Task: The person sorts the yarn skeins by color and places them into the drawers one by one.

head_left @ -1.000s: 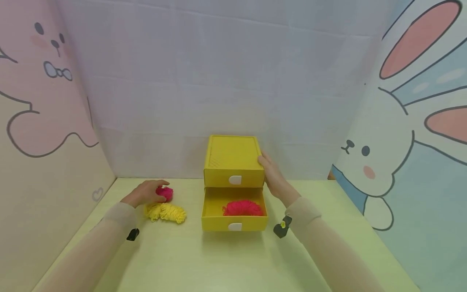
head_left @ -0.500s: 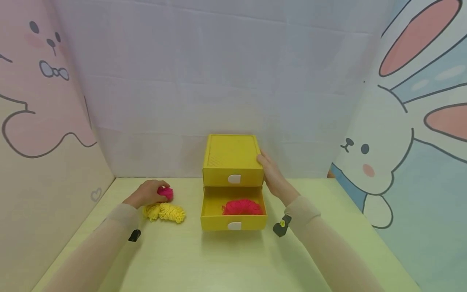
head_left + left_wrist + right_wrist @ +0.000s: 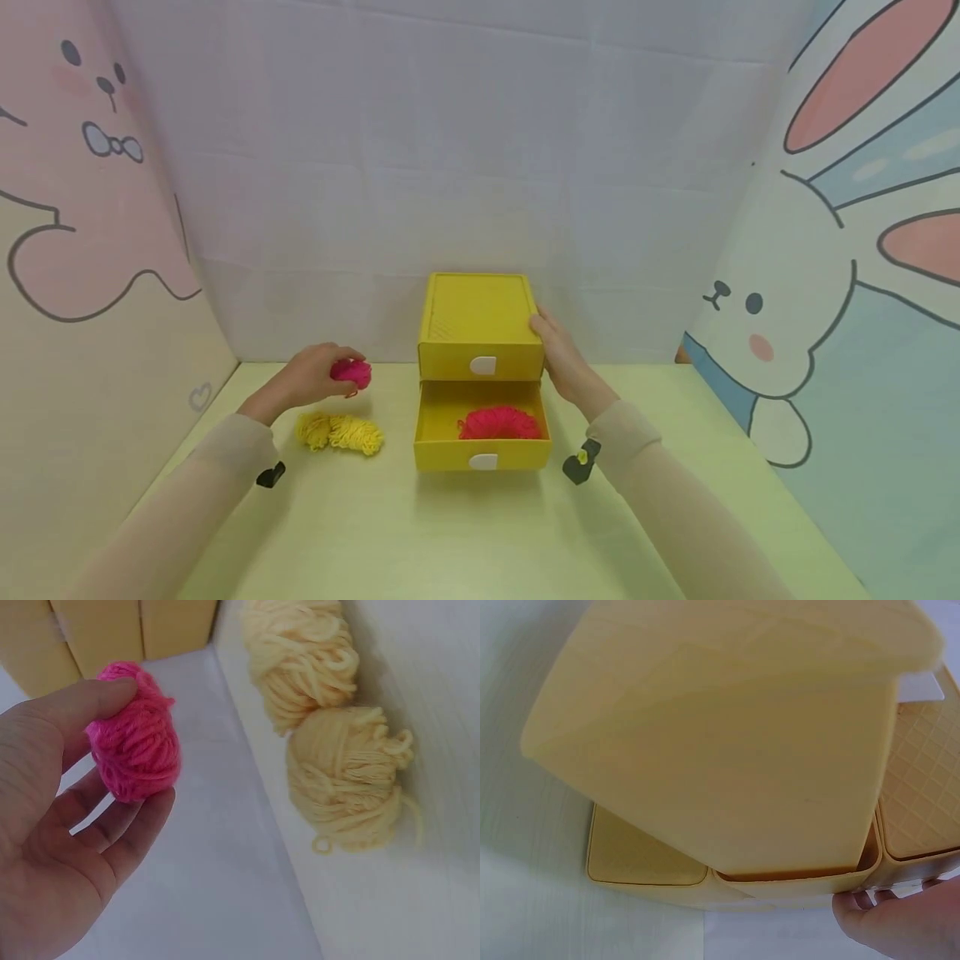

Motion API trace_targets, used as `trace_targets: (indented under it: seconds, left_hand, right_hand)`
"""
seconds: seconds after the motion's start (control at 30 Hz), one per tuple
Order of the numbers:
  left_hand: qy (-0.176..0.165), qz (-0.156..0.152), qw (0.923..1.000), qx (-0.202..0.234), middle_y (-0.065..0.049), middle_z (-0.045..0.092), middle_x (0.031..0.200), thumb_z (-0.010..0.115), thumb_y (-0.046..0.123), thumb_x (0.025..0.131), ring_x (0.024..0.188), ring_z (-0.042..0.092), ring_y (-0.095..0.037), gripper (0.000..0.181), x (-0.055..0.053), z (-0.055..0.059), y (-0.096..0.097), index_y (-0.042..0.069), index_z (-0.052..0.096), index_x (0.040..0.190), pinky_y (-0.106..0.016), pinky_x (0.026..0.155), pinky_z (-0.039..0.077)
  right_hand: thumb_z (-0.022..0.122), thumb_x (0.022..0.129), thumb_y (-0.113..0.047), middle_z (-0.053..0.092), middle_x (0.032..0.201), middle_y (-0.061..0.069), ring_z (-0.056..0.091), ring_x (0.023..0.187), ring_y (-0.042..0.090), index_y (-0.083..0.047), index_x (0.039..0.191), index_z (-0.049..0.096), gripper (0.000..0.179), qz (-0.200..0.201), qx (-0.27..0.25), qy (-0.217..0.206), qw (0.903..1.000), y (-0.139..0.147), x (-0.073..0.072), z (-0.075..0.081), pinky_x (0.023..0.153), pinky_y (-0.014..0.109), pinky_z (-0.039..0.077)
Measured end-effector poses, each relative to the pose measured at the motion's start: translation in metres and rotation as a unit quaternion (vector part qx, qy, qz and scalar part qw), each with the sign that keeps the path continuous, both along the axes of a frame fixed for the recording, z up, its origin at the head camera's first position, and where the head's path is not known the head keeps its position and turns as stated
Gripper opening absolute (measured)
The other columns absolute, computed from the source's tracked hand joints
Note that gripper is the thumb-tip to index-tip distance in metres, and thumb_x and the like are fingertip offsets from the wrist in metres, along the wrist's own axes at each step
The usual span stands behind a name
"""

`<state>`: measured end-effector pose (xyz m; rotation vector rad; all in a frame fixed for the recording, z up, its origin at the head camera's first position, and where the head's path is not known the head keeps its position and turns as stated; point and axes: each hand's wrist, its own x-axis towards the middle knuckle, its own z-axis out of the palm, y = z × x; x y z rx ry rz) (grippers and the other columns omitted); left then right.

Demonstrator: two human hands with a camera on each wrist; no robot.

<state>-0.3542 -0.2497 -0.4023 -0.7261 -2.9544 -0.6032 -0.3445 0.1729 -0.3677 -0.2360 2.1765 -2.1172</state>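
Note:
My left hand (image 3: 311, 377) pinches a pink yarn skein (image 3: 139, 742) between thumb and fingertips, raised near the back left of the table. Just below it lie yellow yarn skeins (image 3: 345, 776), also seen in the head view. In the middle stands a yellow drawer unit (image 3: 480, 308), and its lower visible drawer (image 3: 483, 456) is pulled out. Inside that drawer rests a reddish-pink yarn skein (image 3: 500, 423). My right hand (image 3: 566, 362) rests along the unit's right side, its fingers reaching backward near the top edge. In the right wrist view the pulled-out drawer (image 3: 727, 780) fills the middle.
The closed top drawer (image 3: 442, 364) has a white tab handle (image 3: 483, 365). A white cloth wall (image 3: 480, 150) closes off the back of the pale table (image 3: 480, 542). Side panels with a cartoon bear (image 3: 105, 192) and rabbit (image 3: 780, 333) flank it.
My left hand has lifted the pink yarn skein off the table beside the yellow ones and moved it slightly right. The right hand stays at the drawer unit.

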Motion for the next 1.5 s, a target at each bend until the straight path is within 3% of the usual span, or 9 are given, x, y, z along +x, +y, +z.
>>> trace_targets:
  seconds: [0.23,0.43,0.77,0.97,1.17,1.5]
  left_hand:
    - [0.025,-0.036,0.999,0.008,-0.005,0.07,0.112,0.086,0.024,0.092,0.098,0.062,-0.024,0.045,0.022,0.027,0.015,0.012,0.072,0.133,-0.042,0.081,0.06]
    - [0.042,-0.084,0.9956,0.002,0.0,0.071,0.113,0.086,0.021,0.09,0.099,0.062,-0.021,0.044,0.043,0.048,0.033,0.015,0.073,0.131,-0.036,0.08,0.058]
    - [0.043,-0.156,0.9868,0.008,0.004,0.069,0.11,0.088,0.019,0.089,0.099,0.063,-0.017,0.039,0.073,0.072,0.08,0.017,0.075,0.126,-0.029,0.079,0.06]
    - [0.047,-0.178,0.9828,-0.012,0.005,0.069,0.114,0.085,0.018,0.09,0.1,0.062,-0.015,0.035,0.076,0.07,0.103,0.018,0.075,0.124,-0.025,0.079,0.058]
    - [0.067,-0.207,0.9745,-0.056,0.003,0.069,0.111,0.085,0.019,0.089,0.098,0.062,-0.017,0.033,0.075,0.061,0.122,0.016,0.076,0.121,-0.03,0.08,0.057]
    - [0.092,-0.226,0.9637,-0.108,0.002,0.071,0.106,0.087,0.024,0.089,0.094,0.063,-0.017,0.028,0.067,0.05,0.146,0.017,0.078,0.114,-0.032,0.082,0.057]
  right_hand:
    - [0.035,0.115,-0.034,0.022,0.176,0.004,0.03,0.157,0.031,-0.024,0.173,0.015,0.062,0.0,-0.003,-0.003,1.0,-0.001,0.0,0.001,0.13,0.052,0.022]
    - [0.035,0.115,-0.035,0.021,0.176,0.004,0.03,0.157,0.031,-0.024,0.173,0.014,0.062,0.004,-0.001,0.001,1.0,0.0,0.0,0.0,0.131,0.052,0.021]
    - [0.034,0.116,-0.034,0.018,0.177,0.003,0.027,0.158,0.03,-0.025,0.173,0.011,0.062,0.006,-0.006,-0.001,1.0,0.001,0.001,0.001,0.131,0.053,0.019]
    - [0.034,0.116,-0.034,0.016,0.178,0.001,0.026,0.159,0.029,-0.027,0.173,0.011,0.062,0.003,-0.014,-0.004,0.9999,-0.001,0.0,0.0,0.131,0.053,0.02]
    - [0.034,0.116,-0.033,0.017,0.178,0.003,0.027,0.158,0.031,-0.027,0.173,0.011,0.062,0.003,-0.012,-0.004,0.9999,-0.002,0.0,-0.001,0.13,0.054,0.02]
    - [0.034,0.116,-0.033,0.016,0.178,0.003,0.025,0.159,0.031,-0.026,0.173,0.011,0.062,0.003,-0.016,-0.002,0.9999,-0.001,-0.001,-0.001,0.131,0.054,0.019]
